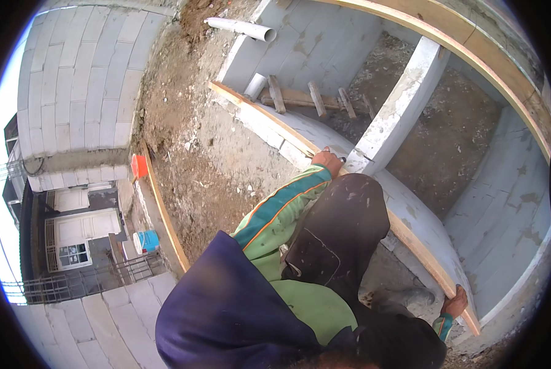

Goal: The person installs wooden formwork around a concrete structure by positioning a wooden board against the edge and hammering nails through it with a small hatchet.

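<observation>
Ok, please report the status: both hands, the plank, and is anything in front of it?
Left hand at the wooden plank, hold unclear. Right hand gripping near its lower-right end. Plank along block wall; knee hides part.

The left sleeve point(303, 189) is light green with a broad teal band edged in orange piping; the right sleeve point(442, 326) shows teal and orange too. A light green shirt point(315, 305) covers the torso. Brownish-black trousers point(349, 215) carry pale specks and a thin light line. Navy fabric point(232, 307) bulges at near left.
</observation>
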Available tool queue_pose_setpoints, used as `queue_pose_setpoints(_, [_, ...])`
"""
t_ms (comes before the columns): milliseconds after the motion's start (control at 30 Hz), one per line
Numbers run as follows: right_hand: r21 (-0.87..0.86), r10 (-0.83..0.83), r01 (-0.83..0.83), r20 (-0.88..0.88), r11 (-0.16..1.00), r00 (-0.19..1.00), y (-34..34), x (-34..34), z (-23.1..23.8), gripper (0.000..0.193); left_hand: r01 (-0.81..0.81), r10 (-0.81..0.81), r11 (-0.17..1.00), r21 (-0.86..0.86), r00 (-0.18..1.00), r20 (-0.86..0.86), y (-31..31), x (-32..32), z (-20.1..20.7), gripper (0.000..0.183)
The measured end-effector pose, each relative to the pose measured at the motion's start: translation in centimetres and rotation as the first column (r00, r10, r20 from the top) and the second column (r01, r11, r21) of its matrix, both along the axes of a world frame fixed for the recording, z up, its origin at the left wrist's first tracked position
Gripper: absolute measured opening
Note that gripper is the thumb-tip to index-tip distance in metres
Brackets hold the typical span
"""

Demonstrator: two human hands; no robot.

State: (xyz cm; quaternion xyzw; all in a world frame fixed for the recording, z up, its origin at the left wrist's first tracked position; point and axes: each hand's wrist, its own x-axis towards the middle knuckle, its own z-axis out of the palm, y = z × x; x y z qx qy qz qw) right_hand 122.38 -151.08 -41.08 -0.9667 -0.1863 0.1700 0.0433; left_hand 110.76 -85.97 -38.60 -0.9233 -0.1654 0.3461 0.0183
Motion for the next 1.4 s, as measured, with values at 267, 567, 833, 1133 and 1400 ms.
queue_pose_setpoints(267, [-0.01,0.011,-0.012,-0.149,1.0,0.989,0.3,1.4,-0.9,0.052,-0.004,-0.011,0.999,-0.053,0.96,-0.28,1.1,1.6,-0.1,0.026])
queue_pose_setpoints(567, [-0.001,-0.016,0.016,-0.093,1.0,0.996,0.6,0.6,-0.2,0.053,0.033,-0.042,0.999,-0.042,0.97,-0.241,1.5,1.0,-0.9,0.032])
queue_pose_setpoints(833, [-0.154,-0.192,0.185,-0.032,0.971,0.981,0.5,-0.3,1.1,0.05,0.24,-0.232,0.971,0.005,0.944,-0.236,3.2,4.7,-3.4,0.029])
queue_pose_setpoints(1133, [-0.266,-0.162,0.151,-0.019,0.952,0.987,0.5,1.1,1.8,0.028,0.227,-0.214,0.974,-0.008,0.907,-0.363,2.8,4.5,-4.9,0.028])
queue_pose_setpoints(1400, [-0.157,-0.224,0.236,0.088,0.959,0.971,0.4,-1.2,1.0,0.023,0.261,-0.226,0.964,0.043,0.898,-0.377,4.8,4.9,-4.8,0.032])
